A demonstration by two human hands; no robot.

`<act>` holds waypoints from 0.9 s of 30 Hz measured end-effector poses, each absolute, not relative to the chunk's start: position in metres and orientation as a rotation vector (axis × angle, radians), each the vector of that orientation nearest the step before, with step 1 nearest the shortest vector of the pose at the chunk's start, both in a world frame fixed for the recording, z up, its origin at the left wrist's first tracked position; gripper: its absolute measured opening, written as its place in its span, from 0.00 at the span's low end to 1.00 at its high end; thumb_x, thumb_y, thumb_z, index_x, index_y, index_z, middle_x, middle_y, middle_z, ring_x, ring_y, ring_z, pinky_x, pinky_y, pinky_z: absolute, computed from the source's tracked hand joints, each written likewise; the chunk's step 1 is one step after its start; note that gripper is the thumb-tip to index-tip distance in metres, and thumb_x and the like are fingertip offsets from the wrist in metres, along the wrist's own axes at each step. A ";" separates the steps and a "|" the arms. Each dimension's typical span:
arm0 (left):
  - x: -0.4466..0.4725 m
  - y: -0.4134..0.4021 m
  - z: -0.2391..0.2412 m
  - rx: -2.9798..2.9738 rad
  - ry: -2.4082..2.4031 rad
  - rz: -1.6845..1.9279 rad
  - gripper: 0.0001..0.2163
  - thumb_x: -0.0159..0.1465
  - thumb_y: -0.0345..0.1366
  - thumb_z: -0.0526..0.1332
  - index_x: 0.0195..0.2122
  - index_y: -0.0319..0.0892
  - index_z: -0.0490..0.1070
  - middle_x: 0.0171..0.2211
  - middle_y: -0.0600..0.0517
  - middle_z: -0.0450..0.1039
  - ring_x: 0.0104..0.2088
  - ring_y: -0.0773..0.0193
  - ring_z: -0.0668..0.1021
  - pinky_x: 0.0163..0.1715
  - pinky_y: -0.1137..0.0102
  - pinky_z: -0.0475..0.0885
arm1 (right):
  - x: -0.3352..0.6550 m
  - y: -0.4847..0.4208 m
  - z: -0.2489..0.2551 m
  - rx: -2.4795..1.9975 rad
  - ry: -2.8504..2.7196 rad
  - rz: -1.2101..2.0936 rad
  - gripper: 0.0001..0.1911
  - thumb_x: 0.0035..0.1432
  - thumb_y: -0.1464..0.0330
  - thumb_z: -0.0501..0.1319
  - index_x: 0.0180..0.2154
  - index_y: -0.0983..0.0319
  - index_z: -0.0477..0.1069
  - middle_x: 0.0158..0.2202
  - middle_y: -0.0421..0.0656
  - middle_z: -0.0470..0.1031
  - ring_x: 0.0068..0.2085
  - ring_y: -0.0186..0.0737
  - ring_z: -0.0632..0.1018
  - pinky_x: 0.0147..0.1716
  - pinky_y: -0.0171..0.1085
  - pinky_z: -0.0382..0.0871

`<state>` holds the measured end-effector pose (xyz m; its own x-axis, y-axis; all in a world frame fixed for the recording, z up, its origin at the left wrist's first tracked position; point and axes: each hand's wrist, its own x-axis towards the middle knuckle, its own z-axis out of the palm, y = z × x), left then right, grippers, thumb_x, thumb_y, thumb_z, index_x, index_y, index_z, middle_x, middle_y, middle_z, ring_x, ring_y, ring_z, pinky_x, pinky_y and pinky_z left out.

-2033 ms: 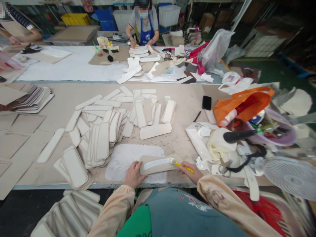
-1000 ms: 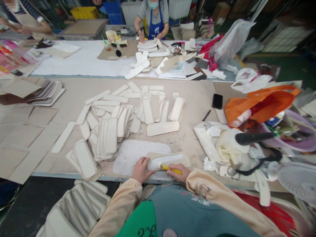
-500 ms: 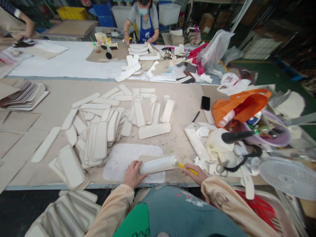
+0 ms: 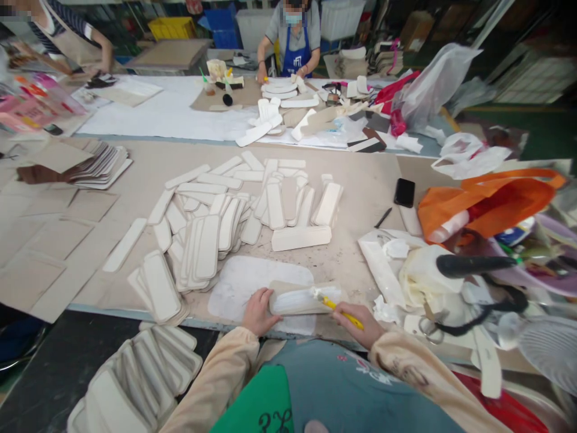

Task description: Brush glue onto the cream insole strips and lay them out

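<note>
A long tan strip with rounded ends (image 4: 301, 299) lies on a white glue-stained mat (image 4: 252, 284) at the near edge of the table. Its top is wet with white glue. My left hand (image 4: 258, 311) presses down on the strip's left end, fingers curled over it. My right hand (image 4: 360, 325) is closed around a yellow-handled brush (image 4: 338, 307), whose bristles touch the strip's right part.
Many cream strips (image 4: 234, 210) are fanned out over the table beyond the mat, and more are stacked below the table's edge at lower left (image 4: 135, 379). A black phone (image 4: 404, 192), an orange bag (image 4: 487, 201) and cluttered tools lie to the right. Two other people work at the far table.
The brush has swept back and forth along the strip, spreading white glue over it. My left hand has stayed on the strip's left end. The head camera shifted slightly.
</note>
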<state>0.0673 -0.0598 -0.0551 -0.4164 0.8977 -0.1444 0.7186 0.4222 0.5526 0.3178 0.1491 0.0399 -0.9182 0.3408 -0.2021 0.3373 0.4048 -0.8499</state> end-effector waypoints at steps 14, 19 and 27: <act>0.066 -0.060 -0.055 1.341 2.241 0.631 0.33 0.46 0.43 0.70 0.52 0.41 0.62 0.52 0.41 0.65 0.54 0.48 0.70 0.54 0.52 0.66 | 0.231 0.110 -0.008 -0.323 -2.643 1.798 0.16 0.63 0.57 0.51 0.33 0.60 0.69 0.25 0.37 0.70 0.27 0.33 0.70 0.30 0.31 0.63; 0.066 -0.060 -0.056 1.347 2.242 0.620 0.33 0.46 0.42 0.70 0.53 0.42 0.63 0.53 0.41 0.65 0.54 0.48 0.69 0.54 0.52 0.66 | 0.248 0.124 0.006 -0.452 -2.695 1.690 0.16 0.63 0.57 0.51 0.31 0.59 0.69 0.26 0.38 0.71 0.29 0.34 0.71 0.31 0.32 0.63; 0.059 -0.066 -0.047 1.386 2.248 0.598 0.32 0.50 0.46 0.68 0.55 0.44 0.64 0.51 0.42 0.69 0.51 0.48 0.73 0.52 0.52 0.69 | 0.319 0.149 0.035 -0.845 -2.453 1.671 0.17 0.64 0.58 0.51 0.31 0.60 0.71 0.27 0.39 0.73 0.29 0.35 0.74 0.32 0.34 0.67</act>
